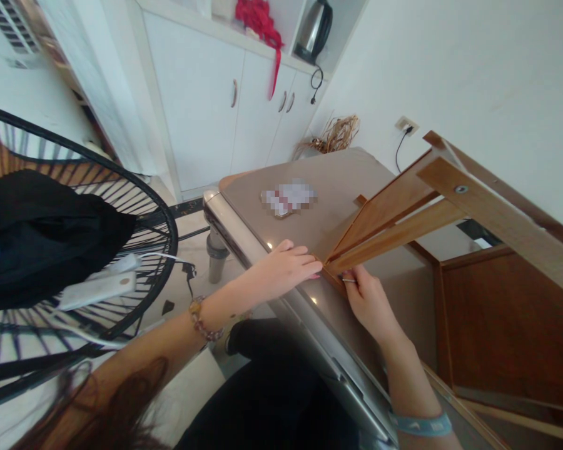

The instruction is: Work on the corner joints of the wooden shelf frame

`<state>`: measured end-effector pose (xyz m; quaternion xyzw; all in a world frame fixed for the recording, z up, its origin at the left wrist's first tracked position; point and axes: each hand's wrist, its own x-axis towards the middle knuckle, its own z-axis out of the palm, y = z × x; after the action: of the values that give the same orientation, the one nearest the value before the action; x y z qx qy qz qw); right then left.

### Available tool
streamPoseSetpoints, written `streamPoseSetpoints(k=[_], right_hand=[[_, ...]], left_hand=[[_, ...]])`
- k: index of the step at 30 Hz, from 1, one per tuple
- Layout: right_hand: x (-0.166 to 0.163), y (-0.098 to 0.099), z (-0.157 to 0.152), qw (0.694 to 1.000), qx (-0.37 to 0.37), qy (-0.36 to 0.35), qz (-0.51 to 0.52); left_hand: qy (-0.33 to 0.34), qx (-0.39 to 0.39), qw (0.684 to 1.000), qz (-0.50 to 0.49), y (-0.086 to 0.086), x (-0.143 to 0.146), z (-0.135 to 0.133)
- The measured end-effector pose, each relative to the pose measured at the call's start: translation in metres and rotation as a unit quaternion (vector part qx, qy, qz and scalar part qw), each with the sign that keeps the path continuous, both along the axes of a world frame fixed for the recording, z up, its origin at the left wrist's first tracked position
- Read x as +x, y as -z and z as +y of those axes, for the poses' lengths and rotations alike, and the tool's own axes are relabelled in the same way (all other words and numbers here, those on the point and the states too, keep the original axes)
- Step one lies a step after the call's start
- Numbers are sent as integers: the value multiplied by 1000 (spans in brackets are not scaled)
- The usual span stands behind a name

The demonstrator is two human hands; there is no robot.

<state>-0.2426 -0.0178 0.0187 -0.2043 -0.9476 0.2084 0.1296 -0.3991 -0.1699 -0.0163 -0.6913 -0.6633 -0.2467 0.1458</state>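
Note:
A brown wooden furniture frame (394,240) with slats and panels stands tilted on the table (244,209). A round metal bolt head shows near the top of its nearest leg. My left hand (288,272) reaches in from the left, fingers bent together and tips closed at the frame's low front corner. On the other side of that corner, my right hand (370,300) curls its fingers against the lower wooden rail. A thin silvery line crosses a right finger; whether it is a ring or a small tool I cannot tell. The right fingertips are partly hidden by wood.
A blurred-out phone-sized object (288,199) lies on the table beyond my left hand. At left stands a black corded chair (162,219) with black cloth (42,231) and a white power strip (98,290). White cabinets (192,94) and an electric kettle (313,31) are behind.

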Motion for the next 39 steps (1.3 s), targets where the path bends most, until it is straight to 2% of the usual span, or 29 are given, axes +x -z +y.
streamPoseSetpoints(k=[15, 25, 34, 39], right_hand=[[-3, 2, 0, 1000, -22, -3, -4], [-1, 3, 1, 1000, -14, -2, -3], [-1, 2, 0, 999, -7, -29, -13], [0, 2, 0, 999, -4, -33, -15]], left_hand=[[25, -11, 999, -19, -4, -1, 5], [7, -9, 1000, -13, -1, -4, 13], [-75, 38, 996, -2, -10, -9, 11], [-37, 15, 999, -23, -11, -17, 21]])
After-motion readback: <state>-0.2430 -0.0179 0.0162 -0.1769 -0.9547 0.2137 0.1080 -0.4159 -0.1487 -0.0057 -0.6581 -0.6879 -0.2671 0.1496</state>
